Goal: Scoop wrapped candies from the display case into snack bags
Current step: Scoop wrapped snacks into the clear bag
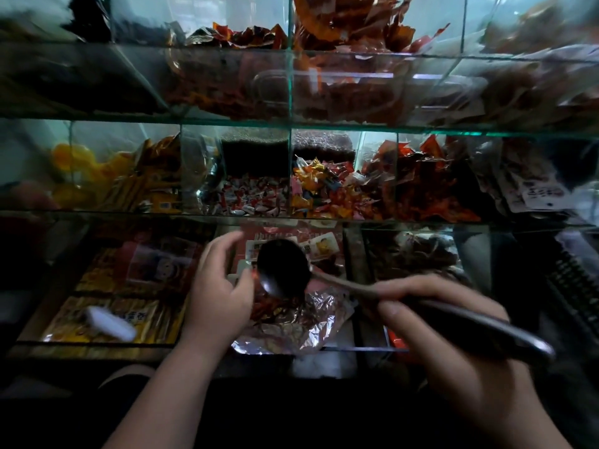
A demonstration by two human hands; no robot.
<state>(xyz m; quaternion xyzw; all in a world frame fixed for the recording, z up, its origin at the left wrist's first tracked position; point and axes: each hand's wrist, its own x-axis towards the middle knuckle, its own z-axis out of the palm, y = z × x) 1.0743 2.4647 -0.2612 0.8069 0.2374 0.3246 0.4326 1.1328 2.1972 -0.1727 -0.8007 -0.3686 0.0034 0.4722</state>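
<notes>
A silver foil snack bag (301, 328) lies open in front of the glass display case (291, 218), with red wrapped pieces showing at its mouth. My left hand (217, 293) pinches the bag's left edge. My right hand (453, 345) grips the dark handle of a black ladle (282, 267), whose bowl hangs tilted over the bag's opening. Red-and-white wrapped candies (256, 196) fill the middle compartment behind the glass. Mixed coloured wrapped candies (324, 189) fill the one to its right.
Yellow packets (146, 179) sit in the left compartment, red packets (431, 183) to the right. The upper shelf holds orange-red snack packets (350, 24). Flat yellow packages (113, 315) and a white oblong object (110, 322) lie at lower left.
</notes>
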